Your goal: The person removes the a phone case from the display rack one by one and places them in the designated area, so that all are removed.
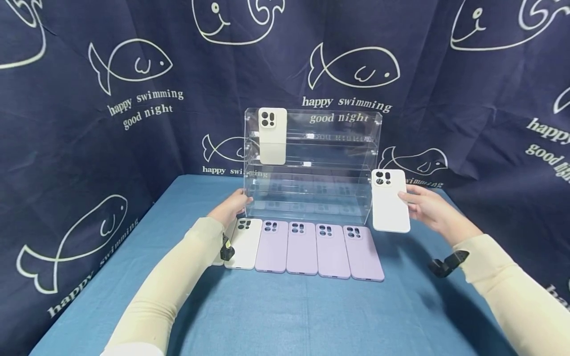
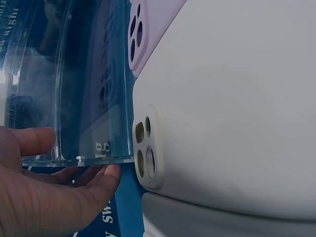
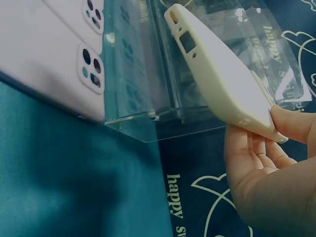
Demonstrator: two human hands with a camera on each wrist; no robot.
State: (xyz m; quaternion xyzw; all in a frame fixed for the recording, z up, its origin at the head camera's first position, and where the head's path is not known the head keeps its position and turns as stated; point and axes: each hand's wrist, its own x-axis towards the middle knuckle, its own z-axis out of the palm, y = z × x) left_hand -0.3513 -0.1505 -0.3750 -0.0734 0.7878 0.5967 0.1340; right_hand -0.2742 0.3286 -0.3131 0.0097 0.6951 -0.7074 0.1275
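A clear acrylic tiered display stand [image 1: 311,148] stands on the blue cloth, one white phone case [image 1: 273,148] upright on its upper left. My left hand [image 1: 231,206] grips the stand's left side panel, thumb inside and fingers outside in the left wrist view. With my right hand [image 1: 425,205] I pinch another white phone case [image 1: 390,210] by its edge, held up beside the stand's right end. In the right wrist view this case [image 3: 222,79] tilts, its bottom port cutout showing. Before the stand lie several lilac phone cases [image 1: 303,252] and a white case [image 1: 245,247], another white one partly hidden by my left wrist.
The table [image 1: 285,316] wears a blue cloth. Behind and at both sides hangs a dark blue curtain [image 1: 249,74] with white fish drawings and lettering. The row of cases lies close along the stand's front edge.
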